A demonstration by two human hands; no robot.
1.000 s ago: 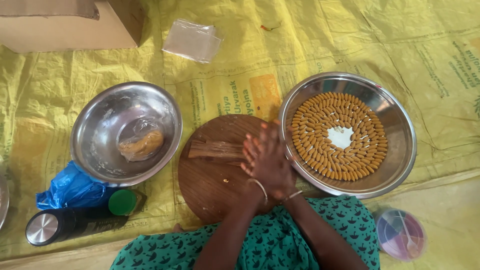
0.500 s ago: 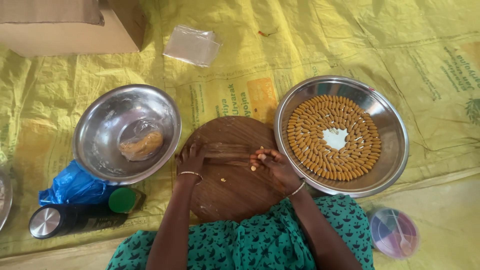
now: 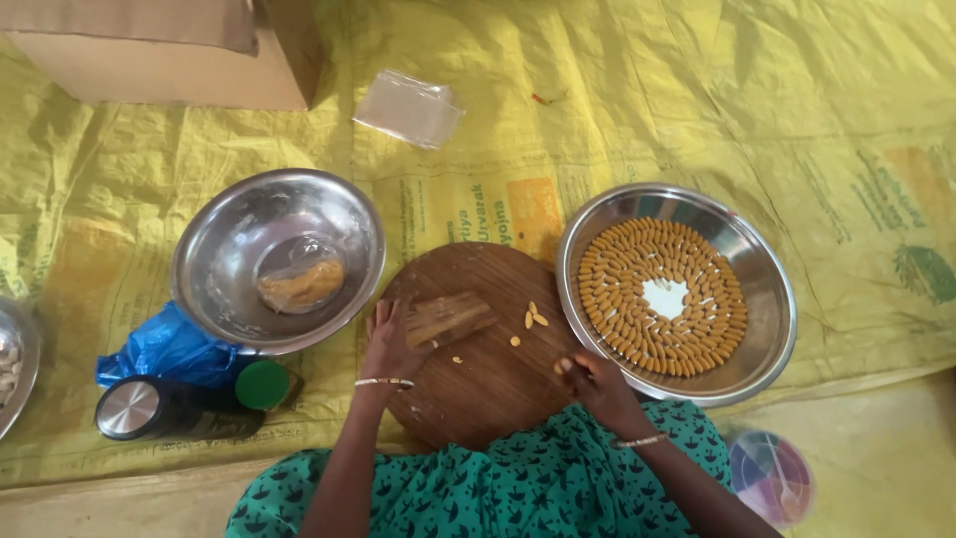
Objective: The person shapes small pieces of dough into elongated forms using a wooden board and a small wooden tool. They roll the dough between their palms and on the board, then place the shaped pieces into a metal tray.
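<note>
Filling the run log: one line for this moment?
left hand on wooden block | right hand pinching dough piece | round board | tray nearly filled

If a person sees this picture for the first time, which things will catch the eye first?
First, the steel tray on the right, filled with small orange pieces laid in neat rings around a bare centre. Next, the round wooden board in the middle, where the left hand rests on a ridged wooden block and the right hand pinches one piece. All lies on a yellow sheet.
</note>
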